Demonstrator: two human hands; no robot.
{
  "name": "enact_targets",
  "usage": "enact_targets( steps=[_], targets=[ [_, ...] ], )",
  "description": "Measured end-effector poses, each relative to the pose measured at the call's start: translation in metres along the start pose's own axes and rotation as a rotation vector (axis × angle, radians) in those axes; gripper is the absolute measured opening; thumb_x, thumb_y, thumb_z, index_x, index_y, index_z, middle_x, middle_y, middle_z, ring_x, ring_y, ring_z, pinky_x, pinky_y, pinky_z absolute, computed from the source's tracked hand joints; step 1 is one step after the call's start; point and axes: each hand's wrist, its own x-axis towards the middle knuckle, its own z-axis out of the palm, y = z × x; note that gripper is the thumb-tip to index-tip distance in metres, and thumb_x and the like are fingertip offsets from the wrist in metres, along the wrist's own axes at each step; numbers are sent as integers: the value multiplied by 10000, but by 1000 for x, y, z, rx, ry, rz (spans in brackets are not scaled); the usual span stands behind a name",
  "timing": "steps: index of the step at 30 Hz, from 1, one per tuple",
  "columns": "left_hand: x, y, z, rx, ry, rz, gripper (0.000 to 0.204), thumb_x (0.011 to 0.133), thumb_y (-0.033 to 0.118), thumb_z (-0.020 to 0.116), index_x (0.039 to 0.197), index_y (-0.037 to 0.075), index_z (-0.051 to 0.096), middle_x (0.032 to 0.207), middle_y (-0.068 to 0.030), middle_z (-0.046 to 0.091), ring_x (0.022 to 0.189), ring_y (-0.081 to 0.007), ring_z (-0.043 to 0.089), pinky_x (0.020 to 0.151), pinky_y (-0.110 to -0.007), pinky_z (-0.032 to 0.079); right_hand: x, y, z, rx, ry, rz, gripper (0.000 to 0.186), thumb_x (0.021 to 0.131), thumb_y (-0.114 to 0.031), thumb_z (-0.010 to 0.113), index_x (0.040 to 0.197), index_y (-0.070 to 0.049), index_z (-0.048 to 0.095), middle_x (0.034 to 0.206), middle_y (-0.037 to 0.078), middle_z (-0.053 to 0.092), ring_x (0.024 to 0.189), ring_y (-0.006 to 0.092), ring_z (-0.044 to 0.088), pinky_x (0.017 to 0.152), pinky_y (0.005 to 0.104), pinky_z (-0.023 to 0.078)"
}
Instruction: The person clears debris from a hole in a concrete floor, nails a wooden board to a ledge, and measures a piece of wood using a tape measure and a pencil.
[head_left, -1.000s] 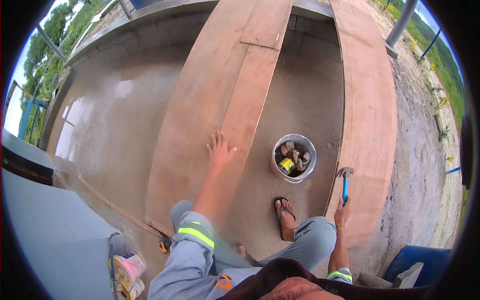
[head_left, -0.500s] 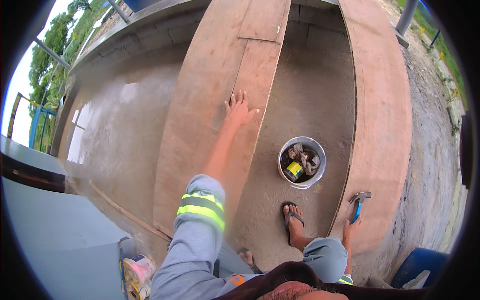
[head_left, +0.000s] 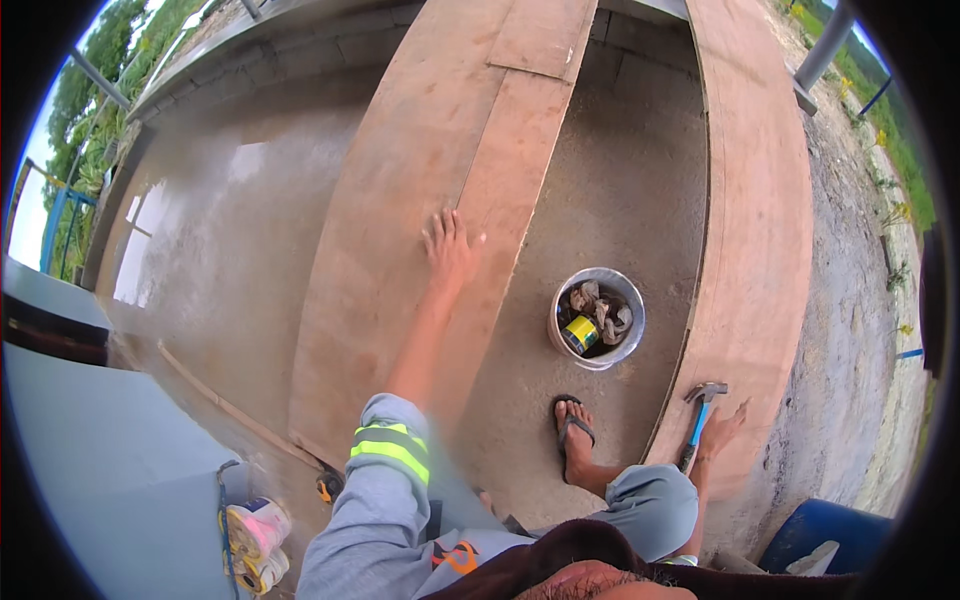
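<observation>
Hammer (head_left: 698, 424), one, blue-handled: at 4 o'clock, lying on the right board (head_left: 755, 220), head toward 12. Right hand (head_left: 716, 435), bare: just beside it on the 3 o'clock side, fingers unfolded and stretched toward 1 o'clock, forearm coming up from 5; contact with the handle cannot be told. Left hand (head_left: 452, 252), bare: palm down on the left board (head_left: 385, 220), near centre, fingers slightly spread toward 12 o'clock, forearm reaching up from 7. Hands well apart. Pail (head_left: 630, 347), one: at 3 o'clock, on the floor (head_left: 640, 180) between boards; contents, yellow tin (head_left: 580, 334) and crumpled wads (head_left: 587, 297).
</observation>
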Motion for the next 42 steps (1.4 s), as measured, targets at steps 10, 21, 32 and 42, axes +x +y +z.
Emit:
enact_targets(
  steps=[10,21,32,42],
  targets=[
    [-29,-33,-20,-162,-73,41,617,914,345,575,1431,42,429,1528,-176,349,1396,-380,341,1127,-524,293,22,-345,-191,581,-431,-795,362,940,-26,527,1300,-35,564,1144,124,665,1128,224,615,995,362,453],
    [-182,-209,-129,-789,289,-332,362,972,324,493,921,19,681,919,-162,713,896,-281,676,797,-400,506,-35,-386,-98,274,-940,-784,118,929,-54,578,1042,-20,573,872,151,648,704,225,599,691,344,498],
    [-542,-328,-56,-212,93,-1052,629,835,299,707,1380,86,476,1458,-255,406,1323,-400,404,1081,-474,365,-75,-389,-97,390,-986,-918,103,971,-93,556,1015,-7,591,858,39,585,806,104,529,744,266,460],
    [-593,-307,-10,-132,-20,-1182,724,817,125,734,1445,164,376,1353,-214,476,1230,-403,503,1017,-484,439,-74,-398,-75,281,-1045,-1060,223,977,-127,549,1160,-10,600,841,35,561,758,112,501,733,274,440]
  ],
)
